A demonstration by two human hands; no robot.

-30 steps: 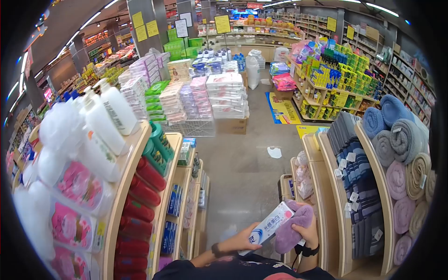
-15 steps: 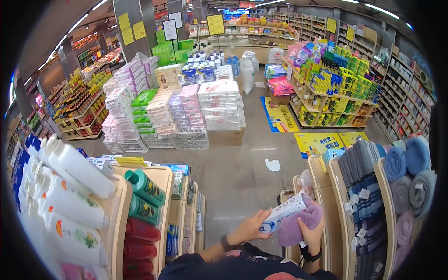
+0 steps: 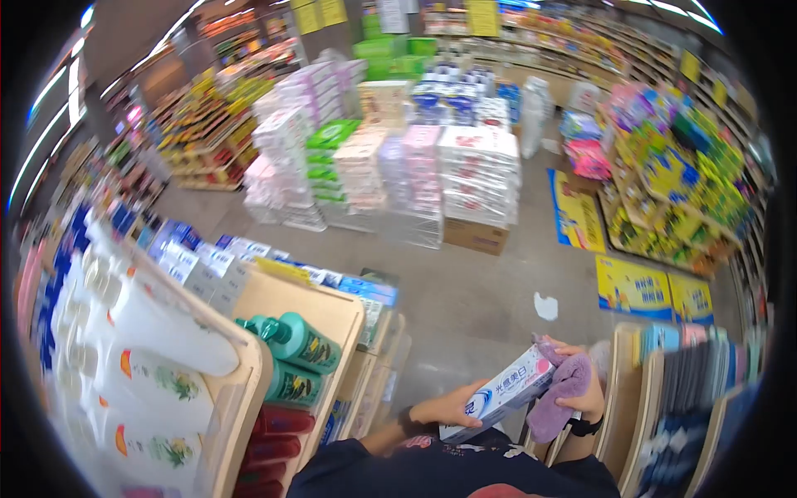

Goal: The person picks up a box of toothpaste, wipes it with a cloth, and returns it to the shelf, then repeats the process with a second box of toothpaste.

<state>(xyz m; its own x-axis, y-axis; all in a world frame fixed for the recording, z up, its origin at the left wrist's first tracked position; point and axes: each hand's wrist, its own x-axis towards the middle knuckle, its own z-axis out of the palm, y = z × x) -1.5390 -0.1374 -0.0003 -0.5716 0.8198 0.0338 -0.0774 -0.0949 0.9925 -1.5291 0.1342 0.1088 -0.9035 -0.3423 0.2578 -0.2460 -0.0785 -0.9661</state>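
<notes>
My left hand (image 3: 453,407) is closed around the lower end of a long white and blue toothpaste box (image 3: 512,385), printed with dark characters and slanting up to the right. A folded purple towel (image 3: 558,400) is gripped in my right hand (image 3: 588,388), with fingers over its top and side. The box's upper end meets the towel, close to my right fingers. Both hands are low in front of my body, between two shelf units.
On the left, a wooden shelf (image 3: 261,365) holds large white bottles (image 3: 162,378), green pump bottles (image 3: 309,340) and red bottles (image 3: 274,446). Folded towels (image 3: 696,380) fill the right-hand shelf. Stacked tissue packs (image 3: 477,170) stand ahead across the grey floor (image 3: 465,286).
My view has turned left, so the displays shift right. The toothpaste box and towel have moved slightly right with my hands, and more of the box's printed face shows.
</notes>
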